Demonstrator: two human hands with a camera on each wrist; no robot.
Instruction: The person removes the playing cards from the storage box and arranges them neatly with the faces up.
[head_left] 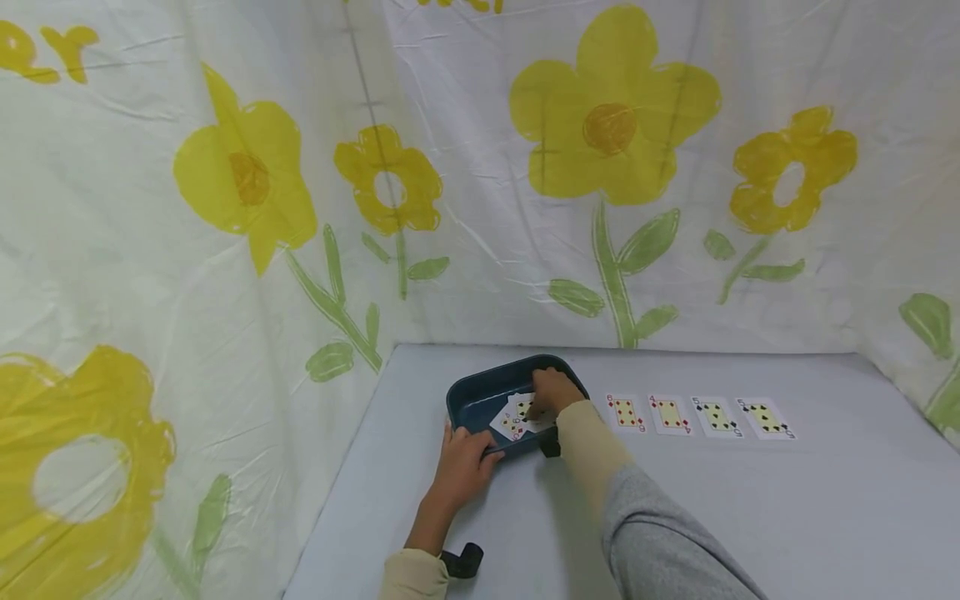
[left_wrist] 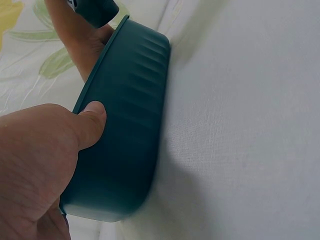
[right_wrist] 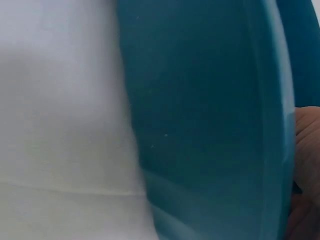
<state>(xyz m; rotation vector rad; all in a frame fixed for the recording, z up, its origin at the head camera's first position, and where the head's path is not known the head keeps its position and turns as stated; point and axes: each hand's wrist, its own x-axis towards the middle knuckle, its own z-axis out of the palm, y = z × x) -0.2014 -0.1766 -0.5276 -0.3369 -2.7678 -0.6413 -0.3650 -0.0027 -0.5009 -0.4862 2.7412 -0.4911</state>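
Note:
A dark teal tray [head_left: 472, 410] stands on the table, with a few overlapping playing cards [head_left: 507, 427] lying inside. My left hand [head_left: 461, 462] grips its near left corner; in the left wrist view the thumb [left_wrist: 94, 117] presses on the outer wall. My right hand [head_left: 553, 390] reaches over the near right side into the tray, fingers bent down onto the cards. The tray wall [right_wrist: 200, 100] hides most of that hand in the right wrist view, so I cannot tell whether its fingertips pinch a card.
Right of the tray, several face-up cards lie in a row, from a six of diamonds [head_left: 625, 413] to a black five [head_left: 767, 418]. The pale table [head_left: 750, 517] meets a white sheet [head_left: 480, 275] painted with yellow flowers behind and at the sides.

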